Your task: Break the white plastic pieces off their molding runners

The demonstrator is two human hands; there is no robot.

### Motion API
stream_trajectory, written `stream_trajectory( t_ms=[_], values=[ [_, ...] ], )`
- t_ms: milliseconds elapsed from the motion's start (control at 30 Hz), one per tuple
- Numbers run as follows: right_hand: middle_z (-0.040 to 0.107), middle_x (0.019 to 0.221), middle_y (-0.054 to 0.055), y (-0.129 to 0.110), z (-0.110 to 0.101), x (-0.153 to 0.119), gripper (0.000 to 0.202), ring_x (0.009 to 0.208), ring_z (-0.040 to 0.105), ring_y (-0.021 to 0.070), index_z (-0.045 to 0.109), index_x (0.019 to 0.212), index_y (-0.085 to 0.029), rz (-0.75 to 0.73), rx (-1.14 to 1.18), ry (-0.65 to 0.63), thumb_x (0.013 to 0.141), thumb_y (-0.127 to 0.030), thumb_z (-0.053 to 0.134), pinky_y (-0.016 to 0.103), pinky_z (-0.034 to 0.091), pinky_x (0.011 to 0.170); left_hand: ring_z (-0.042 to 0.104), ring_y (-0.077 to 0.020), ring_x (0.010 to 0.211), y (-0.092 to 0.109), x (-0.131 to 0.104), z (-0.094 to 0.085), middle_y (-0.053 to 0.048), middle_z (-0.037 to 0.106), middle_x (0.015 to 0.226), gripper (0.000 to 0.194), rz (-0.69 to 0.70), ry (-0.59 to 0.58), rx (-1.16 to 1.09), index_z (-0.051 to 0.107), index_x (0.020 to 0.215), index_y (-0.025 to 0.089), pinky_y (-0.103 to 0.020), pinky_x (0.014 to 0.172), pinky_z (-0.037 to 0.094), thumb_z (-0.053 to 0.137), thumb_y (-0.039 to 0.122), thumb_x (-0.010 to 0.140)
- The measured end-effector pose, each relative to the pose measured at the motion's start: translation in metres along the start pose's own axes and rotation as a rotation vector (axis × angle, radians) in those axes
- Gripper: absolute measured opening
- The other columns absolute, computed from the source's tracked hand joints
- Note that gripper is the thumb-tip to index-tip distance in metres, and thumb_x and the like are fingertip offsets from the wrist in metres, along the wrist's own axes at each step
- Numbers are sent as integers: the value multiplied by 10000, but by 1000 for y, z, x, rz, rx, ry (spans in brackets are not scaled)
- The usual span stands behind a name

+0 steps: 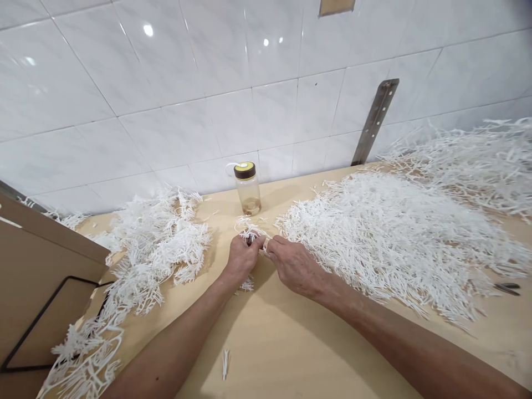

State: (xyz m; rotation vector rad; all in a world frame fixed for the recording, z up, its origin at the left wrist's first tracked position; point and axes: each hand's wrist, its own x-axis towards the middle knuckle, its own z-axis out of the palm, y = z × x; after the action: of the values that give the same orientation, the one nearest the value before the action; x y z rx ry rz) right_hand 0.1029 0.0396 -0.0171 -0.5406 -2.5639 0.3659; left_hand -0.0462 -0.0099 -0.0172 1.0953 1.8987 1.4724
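Note:
My left hand (pixel 244 252) is closed around a bunch of thin white branched strands (pixel 251 233), whose ends stick out above the fingers and below the wrist. Close beside it, my right hand (pixel 291 260) pinches at the right side of the same bunch, fingertips pressed together. What exactly sits between the right fingertips is too small to make out clearly. To the right spreads a large heap of loose white branched pieces (pixel 390 238). A second, clumped pile of white pieces (pixel 153 244) lies to the left. One small white piece (pixel 225 364) lies alone on the table near me.
A clear bottle with a dark and yellow lid (pixel 248 191) stands behind my hands by the tiled wall (pixel 274 111). A metal bracket (pixel 375 122) is against the wall. At left is a cardboard box (pixel 45 277) with a black wire frame (pixel 33 327). A dark tool (pixel 507 288) lies right.

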Motion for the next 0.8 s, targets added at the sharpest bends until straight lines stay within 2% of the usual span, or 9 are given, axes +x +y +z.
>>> stream_trajectory(
  t_ms=[133,167,267,367,433,533,633,800],
  values=[
    [564,836,40,-15,-2,-4,153,652,479,142,531,847,-166,-65,49,-41,929,-79,436,262,334,576,432,-112,518,-4,11,-8,33,497,520,277,52,138,105,539,561,175,-233,516,327,661,348,740],
    [573,838,39,-18,-2,-4,148,662,495,143,538,845,-166,-72,64,-58,940,-104,444,265,343,586,447,-116,525,-4,13,-10,29,517,530,255,65,143,109,560,581,172,-233,524,337,666,340,739],
    [610,818,33,-16,-2,-4,164,712,558,155,578,830,-169,-15,113,-97,953,-154,472,274,385,644,459,-111,538,-5,16,-13,29,541,555,242,98,84,30,599,638,164,-225,541,358,684,364,746],
    [664,877,37,-3,-5,-2,157,793,618,169,641,885,-180,85,151,-88,920,-109,505,288,424,723,396,-91,496,-6,14,-12,48,470,510,317,53,21,-57,597,614,160,-216,504,331,706,428,743],
    [676,992,49,6,-7,0,200,818,635,169,654,984,-185,147,158,-18,882,-70,526,299,442,752,357,-81,472,-5,11,-12,56,432,491,354,8,9,-89,595,603,156,-213,474,301,721,460,734],
    [666,1062,60,12,-8,2,225,720,627,140,629,1057,-171,214,205,117,859,-83,569,306,468,739,336,-72,456,2,6,-11,59,414,489,382,-38,-29,-129,597,613,151,-209,449,271,728,491,727],
    [663,1064,60,11,-5,3,202,672,611,125,620,1064,-174,186,264,188,867,-131,608,303,483,726,301,-65,431,12,-2,-8,74,356,460,409,-103,-87,-173,580,615,152,-209,428,241,732,518,715],
    [680,956,46,8,1,2,114,746,625,151,639,988,-190,163,242,185,902,-136,588,292,470,728,241,-51,413,20,-11,-2,92,301,439,438,-177,-129,-232,519,594,166,-206,410,190,756,526,674]
  ],
)
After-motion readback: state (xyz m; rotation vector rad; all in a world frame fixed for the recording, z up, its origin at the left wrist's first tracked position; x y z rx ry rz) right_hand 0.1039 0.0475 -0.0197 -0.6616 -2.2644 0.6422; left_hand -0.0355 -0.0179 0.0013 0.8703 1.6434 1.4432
